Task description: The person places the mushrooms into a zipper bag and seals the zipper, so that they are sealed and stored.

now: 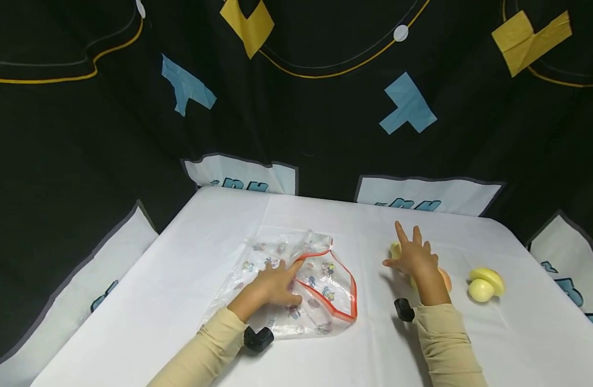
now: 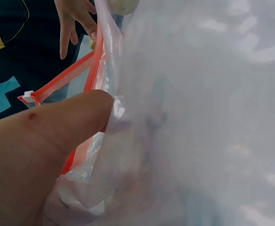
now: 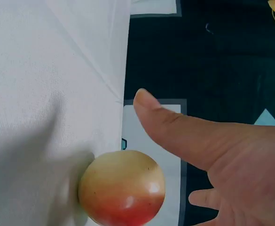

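Note:
A clear zip bag [image 1: 308,321] with small printed figures and a red zip edge lies on the white table. My left hand [image 1: 269,286] rests on it with fingers spread, the forefinger at the red rim of its mouth. In the left wrist view, the thumb [image 2: 57,125] touches the clear plastic. My right hand [image 1: 414,260] hovers with spread fingers over some fruit, holding nothing. Beneath it are a yellow piece [image 1: 395,250], partly hidden, and a round yellow-and-red fruit [image 3: 123,188], apart from the thumb in the right wrist view.
Right of my right hand, a curved yellow fruit [image 1: 490,279] and a pale round one [image 1: 481,290] lie together. A white cloth [image 1: 146,322] covers the table. Dark curtain [image 1: 301,123] with blue and yellow tape hangs behind the far edge.

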Tool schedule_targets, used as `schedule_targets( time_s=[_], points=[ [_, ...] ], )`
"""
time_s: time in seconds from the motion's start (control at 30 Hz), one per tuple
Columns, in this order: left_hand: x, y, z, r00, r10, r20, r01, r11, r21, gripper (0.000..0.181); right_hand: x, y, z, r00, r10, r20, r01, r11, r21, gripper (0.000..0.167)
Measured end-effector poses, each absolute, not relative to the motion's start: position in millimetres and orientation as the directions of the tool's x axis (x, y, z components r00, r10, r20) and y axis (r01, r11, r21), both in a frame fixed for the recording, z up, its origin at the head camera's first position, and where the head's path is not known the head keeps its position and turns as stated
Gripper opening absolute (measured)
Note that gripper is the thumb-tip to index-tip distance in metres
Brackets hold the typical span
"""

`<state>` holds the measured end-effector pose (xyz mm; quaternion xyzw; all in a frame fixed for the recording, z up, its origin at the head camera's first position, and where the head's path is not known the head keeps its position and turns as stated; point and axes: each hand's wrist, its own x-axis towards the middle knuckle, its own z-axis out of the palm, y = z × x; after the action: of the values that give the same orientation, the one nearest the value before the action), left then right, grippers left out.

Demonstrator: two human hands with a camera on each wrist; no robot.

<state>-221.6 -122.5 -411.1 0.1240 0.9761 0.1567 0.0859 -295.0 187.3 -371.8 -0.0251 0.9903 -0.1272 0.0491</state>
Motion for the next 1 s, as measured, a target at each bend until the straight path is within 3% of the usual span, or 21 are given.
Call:
schedule_targets(
  time_s=[0.27, 0.6, 1.0],
  points=[
    [-227, -109, -410, -0.948, 0.287, -0.139, 0.236, 0.924, 0.300, 0.086, -287, 200, -377, -0.989, -0.057, -0.133, -0.030, 0.979, -0.201, 0.092],
    [-229, -108, -408, -0.943, 0.296, -0.153, 0.241, 0.923, 0.300, 0.087, -282, 202, -387, -0.986, -0.163, 0.028, -0.165, 0.975, -0.148, 0.048],
    [-222, -122, -410, -0.955, 0.259, -0.147, 0.205, 0.930, 0.303, 0.087, -286, 179, -393, -0.966, -0.227, 0.124, -0.244, 0.959, -0.144, 0.041]
  ],
)
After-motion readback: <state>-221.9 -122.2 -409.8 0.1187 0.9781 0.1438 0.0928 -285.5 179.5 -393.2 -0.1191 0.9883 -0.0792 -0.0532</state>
